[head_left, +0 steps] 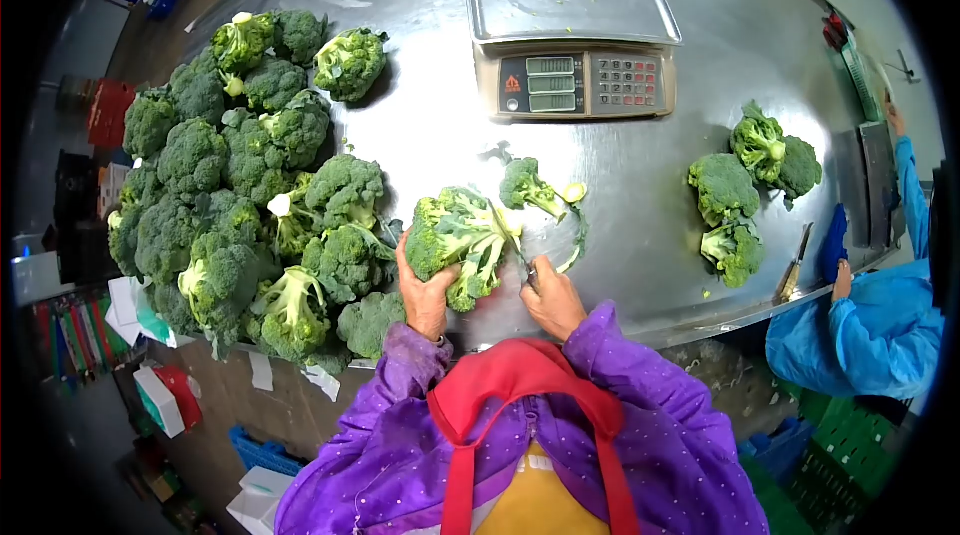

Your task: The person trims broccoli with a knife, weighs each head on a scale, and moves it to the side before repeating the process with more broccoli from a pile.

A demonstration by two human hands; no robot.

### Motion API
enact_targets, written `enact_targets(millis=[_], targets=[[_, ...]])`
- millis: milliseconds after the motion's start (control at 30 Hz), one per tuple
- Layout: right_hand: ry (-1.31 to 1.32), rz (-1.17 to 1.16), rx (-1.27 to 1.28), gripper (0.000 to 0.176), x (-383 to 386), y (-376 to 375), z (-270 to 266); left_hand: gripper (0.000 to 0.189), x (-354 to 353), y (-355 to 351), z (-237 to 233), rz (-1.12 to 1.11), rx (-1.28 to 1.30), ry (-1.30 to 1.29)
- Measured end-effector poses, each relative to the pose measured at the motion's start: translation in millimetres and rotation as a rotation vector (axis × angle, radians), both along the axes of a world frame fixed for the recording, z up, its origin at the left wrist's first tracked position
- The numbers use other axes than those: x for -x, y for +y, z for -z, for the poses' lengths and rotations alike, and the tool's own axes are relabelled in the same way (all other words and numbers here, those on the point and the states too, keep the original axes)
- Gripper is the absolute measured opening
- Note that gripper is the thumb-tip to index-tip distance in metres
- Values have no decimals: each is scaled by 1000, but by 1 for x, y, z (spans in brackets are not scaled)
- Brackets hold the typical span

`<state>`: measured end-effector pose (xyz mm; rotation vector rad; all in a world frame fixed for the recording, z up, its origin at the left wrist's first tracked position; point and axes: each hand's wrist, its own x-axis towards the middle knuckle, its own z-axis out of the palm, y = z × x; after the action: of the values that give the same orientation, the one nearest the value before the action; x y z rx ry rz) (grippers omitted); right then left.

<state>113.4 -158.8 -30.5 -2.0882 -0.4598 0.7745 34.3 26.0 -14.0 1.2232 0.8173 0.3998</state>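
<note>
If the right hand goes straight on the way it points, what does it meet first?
Probably the stalk of the broccoli head held by the left hand: the knife in the right hand points up and left, close to it. Depth is unclear.

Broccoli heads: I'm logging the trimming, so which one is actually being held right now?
The head in the left hand, with the right hand holding a knife beside its stem; all others lie loose on the table.
</note>
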Motion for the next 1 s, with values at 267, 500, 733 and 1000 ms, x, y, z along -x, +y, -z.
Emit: enact_targets(millis=[267, 500, 733, 1000], targets=[[41, 8, 34, 27, -16, 3, 29, 72, 12, 20, 26, 39, 170, -37], [-14, -271, -17, 17, -45, -45, -27, 76, -25, 61, -31, 299, -4, 127], [-177, -483, 199, 20, -67, -37, -40, 73, -59, 88, -30, 603, -189, 204], [-275, -644, 278, 20, -87, -14, -35, 82, -65, 95, -33, 724, -357, 204]])
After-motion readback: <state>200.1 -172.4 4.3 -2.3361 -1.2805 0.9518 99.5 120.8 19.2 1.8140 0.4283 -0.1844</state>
